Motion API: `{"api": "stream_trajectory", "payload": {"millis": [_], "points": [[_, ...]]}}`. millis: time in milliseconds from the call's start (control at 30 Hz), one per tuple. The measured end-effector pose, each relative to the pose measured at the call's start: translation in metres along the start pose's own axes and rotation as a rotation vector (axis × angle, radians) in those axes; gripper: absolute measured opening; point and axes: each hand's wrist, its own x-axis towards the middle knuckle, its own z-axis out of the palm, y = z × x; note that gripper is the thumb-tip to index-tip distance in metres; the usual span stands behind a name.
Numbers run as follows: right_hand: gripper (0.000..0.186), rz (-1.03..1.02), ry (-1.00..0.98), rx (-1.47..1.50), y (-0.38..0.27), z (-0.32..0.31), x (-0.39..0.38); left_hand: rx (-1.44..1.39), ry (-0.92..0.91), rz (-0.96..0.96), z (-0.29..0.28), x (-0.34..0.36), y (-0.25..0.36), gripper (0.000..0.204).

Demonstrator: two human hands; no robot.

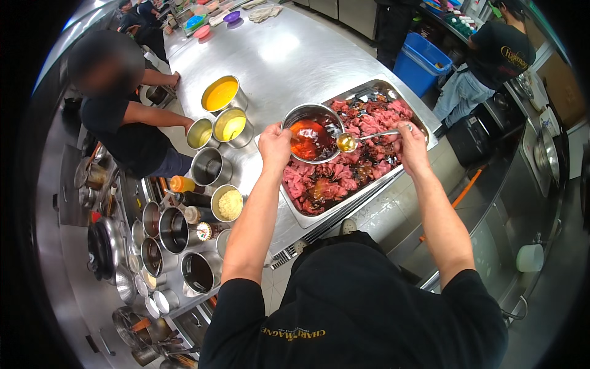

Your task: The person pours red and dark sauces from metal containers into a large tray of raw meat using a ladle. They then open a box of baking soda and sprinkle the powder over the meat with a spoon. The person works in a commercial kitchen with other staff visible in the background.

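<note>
My left hand [275, 142] grips the rim of a metal pot [312, 134] holding reddish-brown liquid, above the left part of a steel tray [301, 221] of pink sliced meat [378, 117] with dark sauce. My right hand [410, 147] holds the handle of a metal ladle [381, 132], whose bowl carries clear golden liquid just right of the pot, over the meat. Left of the pot stand metal containers with orange liquid [219, 93] and yellow liquid [230, 128].
Several pots and bottles crowd the steel table [276, 74] on the left, where a co-worker [132, 123] reaches toward a container. Another person [491, 61] works at the right counter behind a blue bin [418, 61]. Colourful bowls [203, 31] sit at the far end.
</note>
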Motion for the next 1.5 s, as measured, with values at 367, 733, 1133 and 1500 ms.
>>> {"api": "stream_trajectory", "payload": {"millis": [367, 733, 1133, 1500], "points": [[0.023, -0.27, -0.154, -0.216, -0.015, 0.016, 0.015, 0.031, 0.064, 0.081, 0.024, -0.004, -0.005, 0.018], [0.021, 0.008, -0.128, -0.038, -0.002, -0.024, 0.049, 0.045, 0.1, -0.059, 0.033, -0.012, 0.011, 0.018], [0.024, -0.154, -0.264, -0.23, -0.004, 0.012, 0.063, -0.045, 0.128, -0.058, 0.038, -0.008, -0.002, 0.018], [0.024, -0.087, -0.303, -0.149, -0.032, -0.031, 0.064, -0.052, 0.143, -0.083, 0.039, -0.008, -0.005, 0.016]]}}
